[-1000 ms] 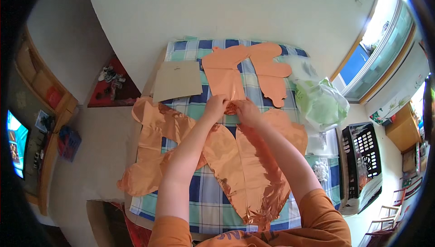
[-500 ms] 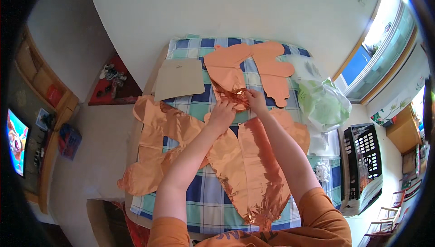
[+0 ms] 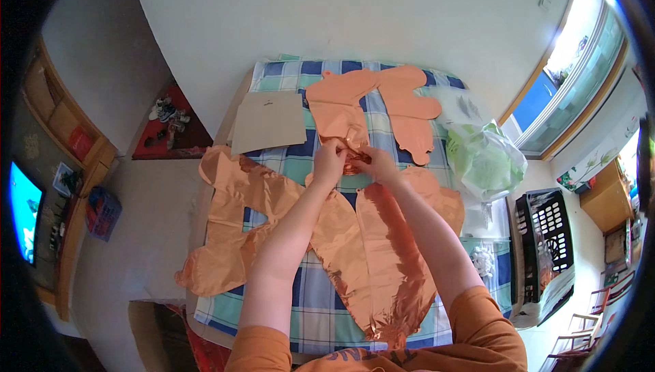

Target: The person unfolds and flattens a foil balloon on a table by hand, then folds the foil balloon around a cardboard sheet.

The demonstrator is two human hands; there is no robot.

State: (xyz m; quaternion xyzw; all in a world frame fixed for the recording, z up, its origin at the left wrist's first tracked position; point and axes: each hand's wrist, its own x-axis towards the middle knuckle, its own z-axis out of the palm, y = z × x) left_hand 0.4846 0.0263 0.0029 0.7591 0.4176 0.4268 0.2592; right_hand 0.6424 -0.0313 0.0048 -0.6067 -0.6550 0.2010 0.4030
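Both hands work close together near the middle of the table, on the crumpled near end of a flat, copper-coloured foil balloon [image 3: 338, 107]. My left hand [image 3: 330, 162] pinches its dark, shiny folds from the left. From the right, my right hand [image 3: 376, 166] grips the same folds, fingertips partly hidden. The balloon's matte far part lies flat and joins lobed shapes at the back. Nearer me, another uninflated foil balloon [image 3: 372, 256] spreads under my forearms, wrinkled along its lower end. More lobed copper foil [image 3: 228, 225] lies to the left.
Beige cardboard sheets [image 3: 268, 123] lie at the far left on the checked tablecloth [image 3: 300, 310]. A green-white plastic bag [image 3: 488, 160] sits at the right, with small white pieces [image 3: 483, 261] nearer me. A black plastic crate [image 3: 546, 249] stands beyond the table's right edge.
My hands have shifted slightly toward me, drawing the crumpled foil a little nearer. The left hand now pinches more upright; the right hand has lowered.
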